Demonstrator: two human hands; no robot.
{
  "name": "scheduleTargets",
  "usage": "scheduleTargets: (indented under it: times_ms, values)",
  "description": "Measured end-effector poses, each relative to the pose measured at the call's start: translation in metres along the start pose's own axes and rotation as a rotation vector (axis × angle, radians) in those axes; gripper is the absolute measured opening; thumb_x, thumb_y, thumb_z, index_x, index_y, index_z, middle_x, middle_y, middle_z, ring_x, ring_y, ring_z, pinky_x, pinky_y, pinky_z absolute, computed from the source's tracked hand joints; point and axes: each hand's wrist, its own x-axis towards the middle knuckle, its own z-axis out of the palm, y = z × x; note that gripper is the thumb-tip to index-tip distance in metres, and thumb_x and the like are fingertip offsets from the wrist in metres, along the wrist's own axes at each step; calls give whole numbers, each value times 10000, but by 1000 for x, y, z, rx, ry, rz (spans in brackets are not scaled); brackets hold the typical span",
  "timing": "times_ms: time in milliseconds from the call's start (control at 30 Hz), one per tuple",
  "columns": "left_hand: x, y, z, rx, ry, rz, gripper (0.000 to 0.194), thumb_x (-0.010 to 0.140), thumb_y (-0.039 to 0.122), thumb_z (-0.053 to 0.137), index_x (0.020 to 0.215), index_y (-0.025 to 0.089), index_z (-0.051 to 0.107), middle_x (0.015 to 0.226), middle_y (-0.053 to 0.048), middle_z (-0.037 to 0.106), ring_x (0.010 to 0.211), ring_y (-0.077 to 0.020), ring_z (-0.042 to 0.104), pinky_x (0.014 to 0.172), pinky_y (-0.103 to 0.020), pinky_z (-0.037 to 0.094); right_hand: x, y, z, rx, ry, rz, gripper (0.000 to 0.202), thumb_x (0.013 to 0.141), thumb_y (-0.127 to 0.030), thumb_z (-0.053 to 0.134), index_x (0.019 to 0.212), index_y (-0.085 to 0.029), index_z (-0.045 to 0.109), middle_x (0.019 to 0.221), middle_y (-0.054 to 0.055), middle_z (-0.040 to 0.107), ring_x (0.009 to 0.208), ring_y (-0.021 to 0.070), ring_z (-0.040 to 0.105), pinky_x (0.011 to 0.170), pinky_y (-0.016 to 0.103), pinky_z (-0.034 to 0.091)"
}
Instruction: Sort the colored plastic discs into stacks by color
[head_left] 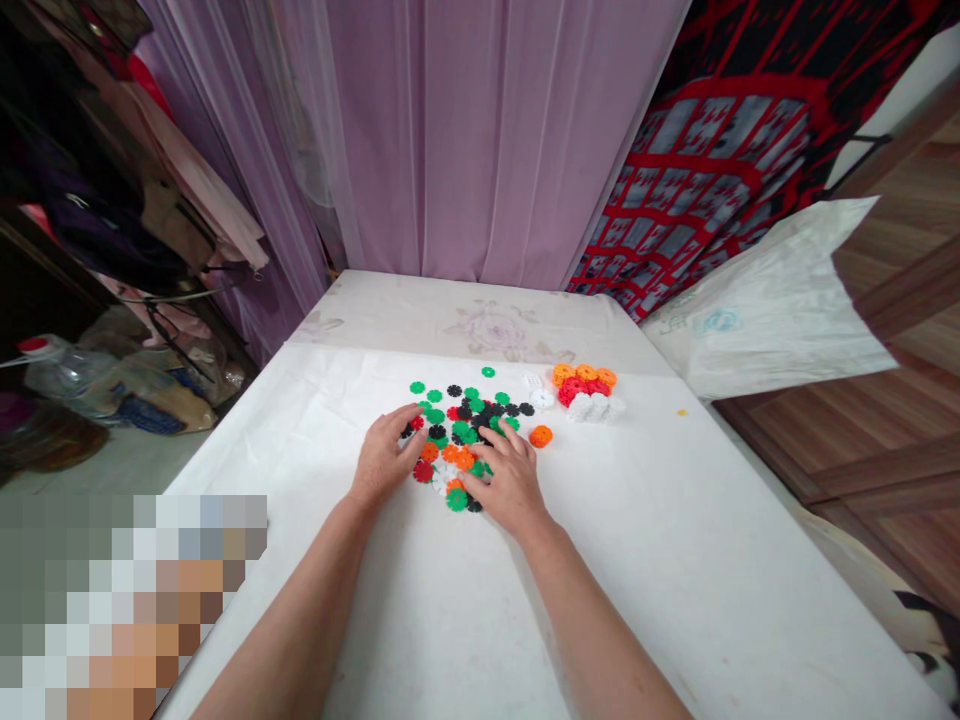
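A loose pile of notched plastic snowflake discs (463,434) in green, black, red, orange and white lies on the white-covered table. At the pile's left edge is my left hand (386,452), fingers apart and fingertips touching or just over the discs. My right hand (510,478) rests over the pile's right side with its fingers spread. Neither hand visibly grips a disc. Right of the pile sits a small orange stack of discs (541,437). Farther back stand grouped stacks: orange ones (586,374), red ones (574,390) and white ones (596,407).
White pieces (540,398) lie left of the grouped stacks. A pale plastic bag (772,305) hangs at the table's right side. Purple curtains (480,140) close off the far edge. Bottles (64,375) and hanging clothes (172,190) are at the left. A pixelated patch covers the lower left.
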Motion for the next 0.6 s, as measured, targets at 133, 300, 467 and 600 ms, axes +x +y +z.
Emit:
scheduleTargets:
  times_ms: [133, 300, 467, 600]
  values:
    - [0, 1, -1, -1, -7, -7, 354, 879, 389, 542, 1157, 235, 697, 1262, -72, 721, 1144, -238, 674, 1050, -438, 513, 0, 1, 0, -12, 20, -11, 199, 811, -321, 719, 1000, -272, 757, 1342, 61, 663, 1375, 324, 447, 1089, 536, 355]
    - [0, 1, -2, 2, -14, -7, 353, 874, 387, 551, 1165, 250, 696, 1259, -61, 722, 1145, -238, 672, 1053, -436, 512, 2, -4, 4, -11, 31, -31, 172, 814, -318, 715, 971, -259, 751, 1338, 62, 665, 1373, 323, 453, 1097, 539, 346]
    - [0, 0, -1, -1, -6, -8, 354, 871, 396, 545, 1157, 254, 698, 1255, -58, 723, 1134, -237, 676, 1042, -426, 518, 5, 19, -7, -15, 239, -30, 146, 831, -326, 682, 942, -254, 743, 1307, 65, 676, 1367, 312, 456, 1118, 519, 346]
    - [1, 1, -2, -1, -13, -9, 364, 876, 415, 536, 1158, 254, 701, 1250, -56, 726, 1117, -235, 682, 1032, -413, 521, 5, 67, -25, -89, 556, 101, 170, 837, -351, 665, 934, -235, 745, 1263, 98, 686, 1332, 322, 487, 1100, 521, 396]
